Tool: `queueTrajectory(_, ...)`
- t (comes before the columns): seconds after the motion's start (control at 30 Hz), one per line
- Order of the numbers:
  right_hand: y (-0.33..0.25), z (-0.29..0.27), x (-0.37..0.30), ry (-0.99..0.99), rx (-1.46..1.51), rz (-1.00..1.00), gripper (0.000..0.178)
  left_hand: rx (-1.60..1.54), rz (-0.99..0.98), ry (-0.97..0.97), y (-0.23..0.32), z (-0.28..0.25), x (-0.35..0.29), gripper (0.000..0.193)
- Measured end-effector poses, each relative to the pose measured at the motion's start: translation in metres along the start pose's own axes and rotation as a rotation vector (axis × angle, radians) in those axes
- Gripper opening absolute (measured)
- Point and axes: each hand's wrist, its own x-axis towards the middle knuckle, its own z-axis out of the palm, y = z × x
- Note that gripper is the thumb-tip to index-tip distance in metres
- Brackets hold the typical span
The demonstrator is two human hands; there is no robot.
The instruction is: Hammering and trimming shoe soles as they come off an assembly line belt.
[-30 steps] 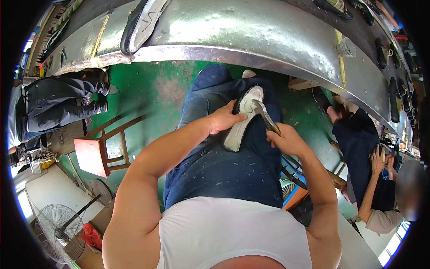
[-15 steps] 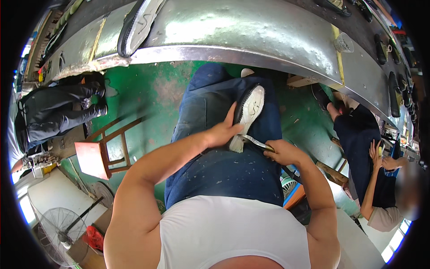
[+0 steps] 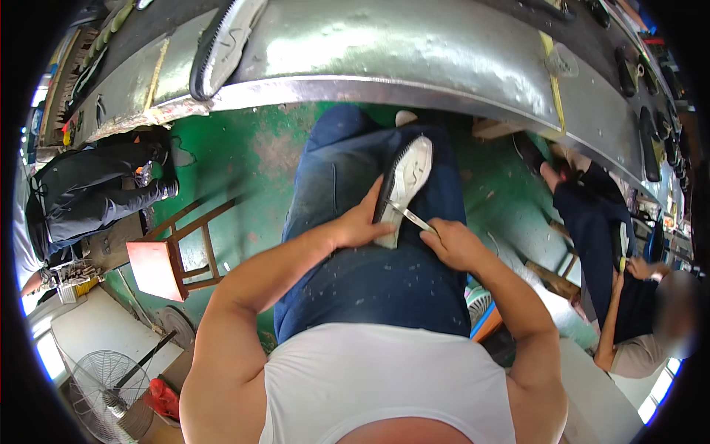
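An upturned shoe with a black upper and a pale, marked underside lies slantwise across my lap, on the dark blue trousers. My left hand grips it along its left side near the lower end, thumb over the pale bottom. In my right hand is a slim, shiny metal hand tool. The tool's tip meets the underside at the shoe's narrow middle. Fingers hide most of its handle, so its exact kind cannot be made out.
A metal-topped bench runs across the front, with another upturned shoe at its edge. On the left are a stool, a fan and a person. Another person works at the right.
The tool's tip has moved up the shoe's underside, and my right hand has shifted slightly up and left. The shoe has tilted a little in my left hand.
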Motion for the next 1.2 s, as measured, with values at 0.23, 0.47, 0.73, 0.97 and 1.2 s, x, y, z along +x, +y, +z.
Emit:
queueTrajectory(0.23, 0.036, 0.030, -0.020, 0.183, 0.699, 0.117, 0.039, -0.626, 0.224, 0.069, 0.085, -0.063, -0.080, 0.068)
queueTrajectory(0.47, 0.040, 0.018, -0.005, 0.088, 0.779, 0.193, 0.043, -0.445, 0.463, 0.353, 0.249, -0.179, -0.003, 0.070)
queueTrajectory(0.73, 0.037, 0.013, 0.002, 0.037, 0.743, 0.179, 0.042, 1.887, 0.485, 0.967, 0.288, -0.324, 0.168, 0.045)
queueTrajectory(0.97, 0.036, 0.003, -0.002, 0.036, 0.765, 0.204, 0.042, 1.510, 0.303, 0.949, 0.265, -0.368, 0.116, 0.044)
queueTrajectory(1.2, 0.046, 0.014, 0.002, 0.018, 0.741, 0.170, 0.044, 0.604, -0.409, 0.739, 0.245, -0.378, -0.007, 0.068)
